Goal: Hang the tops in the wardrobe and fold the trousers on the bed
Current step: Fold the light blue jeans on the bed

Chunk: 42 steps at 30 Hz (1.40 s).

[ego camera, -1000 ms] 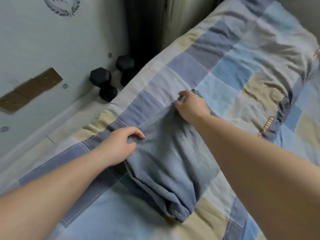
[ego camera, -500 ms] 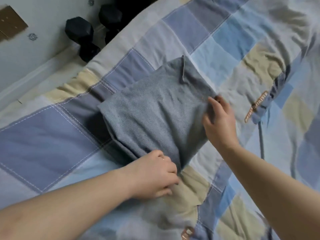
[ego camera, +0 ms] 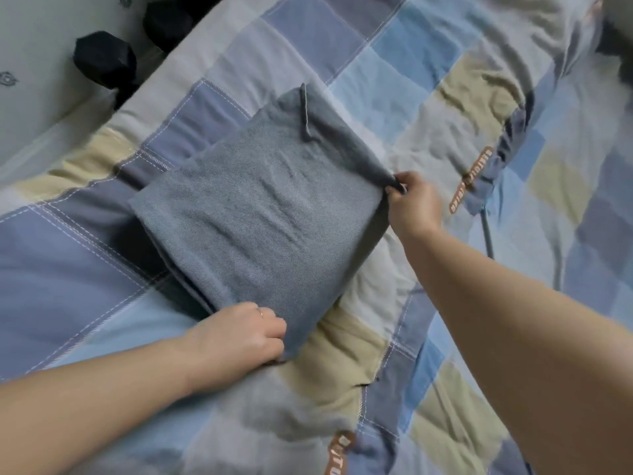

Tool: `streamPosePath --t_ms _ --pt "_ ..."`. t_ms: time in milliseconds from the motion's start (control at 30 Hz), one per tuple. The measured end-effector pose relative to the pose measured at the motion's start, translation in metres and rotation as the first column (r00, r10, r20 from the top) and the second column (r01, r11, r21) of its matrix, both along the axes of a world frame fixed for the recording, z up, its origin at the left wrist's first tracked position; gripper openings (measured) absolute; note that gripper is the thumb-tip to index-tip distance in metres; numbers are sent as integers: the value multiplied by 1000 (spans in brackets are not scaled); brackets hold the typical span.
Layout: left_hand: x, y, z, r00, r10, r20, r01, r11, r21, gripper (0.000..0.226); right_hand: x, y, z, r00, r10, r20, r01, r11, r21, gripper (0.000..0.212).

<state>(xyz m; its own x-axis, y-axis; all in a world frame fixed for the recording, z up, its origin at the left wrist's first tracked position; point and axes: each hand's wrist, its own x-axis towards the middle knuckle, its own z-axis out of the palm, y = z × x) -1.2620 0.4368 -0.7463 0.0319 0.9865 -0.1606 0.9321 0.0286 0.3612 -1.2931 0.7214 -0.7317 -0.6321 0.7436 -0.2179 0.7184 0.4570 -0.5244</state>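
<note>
Grey-blue trousers lie folded into a rough square on the patchwork bed cover, with a belt loop sticking up at the far edge. My left hand grips the near corner of the fold, fingers curled into the cloth. At the right corner, my right hand pinches the fabric between thumb and fingers. No tops and no wardrobe are in view.
Black hexagonal dumbbells sit on the floor at the upper left, beside the bed's edge and a pale wall. A dark object lies at the bed's far right corner. The quilt spreads in blue, grey and beige squares all round the trousers.
Both hands moved from the far edge of the trousers to the near and right corners. The right hand went from touching the side to pinching its corner, and the fold looks flatter.
</note>
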Motion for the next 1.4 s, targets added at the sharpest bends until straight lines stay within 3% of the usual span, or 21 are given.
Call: streamPosePath --t_ms 100,167,233,267,333,400,467,600,667,733,767,833,933,1200,1400 --pt "-3 1 4 1000 1 -17 0 999 38 22 7 -11 -7 999 39 -29 -38 998 41 34" --pt "-16 11 8 983 171 59 -180 960 215 22 21 -28 -7 980 198 3 -194 961 199 48" --pt "-38 30 6 904 424 55 -414 836 360 32 35 -53 -8 882 471 23 -449 822 350 57" --pt "-52 39 5 853 521 -9 -485 799 355 43 40 -66 -12 807 590 41 -555 732 395 61" --pt "-76 55 -1 785 591 -184 -574 807 140 68 49 -87 -24 688 712 137 -693 590 414 65" --pt "-97 56 -15 764 524 -377 -595 798 -98 78 55 -91 -37 657 714 243 -742 554 378 65" --pt "-114 44 -30 750 463 -472 -598 779 -186 86 64 -80 -46 676 671 303 -734 583 348 64" --pt "-131 21 -35 720 535 -442 -657 730 -187 93 94 -62 -49 740 590 324 -672 677 301 68" --pt "-139 14 -29 632 698 -336 -762 639 -106 95 110 -62 -48 811 537 232 -583 775 245 71" --pt "-157 7 -23 527 834 -163 -849 521 -86 100 122 -66 -45 897 420 135 -432 898 84 82" --pt "-168 3 -21 526 845 -102 -850 515 -114 102 126 -69 -44 923 368 112 -366 930 -33 87" --pt "-183 1 -16 620 783 -43 -778 607 -163 104 127 -80 -44 932 351 90 -331 926 -179 91" --pt "-189 5 -18 739 673 22 -659 729 -183 107 105 -97 -48 950 311 10 -300 924 -238 102" --pt "-179 12 -20 746 664 -39 -658 727 -197 89 67 -111 -60 944 295 145 -271 948 -168 98" --pt "-129 14 13 761 642 -99 -647 762 -31 73 90 -109 -47 934 353 48 -345 930 -127 83"
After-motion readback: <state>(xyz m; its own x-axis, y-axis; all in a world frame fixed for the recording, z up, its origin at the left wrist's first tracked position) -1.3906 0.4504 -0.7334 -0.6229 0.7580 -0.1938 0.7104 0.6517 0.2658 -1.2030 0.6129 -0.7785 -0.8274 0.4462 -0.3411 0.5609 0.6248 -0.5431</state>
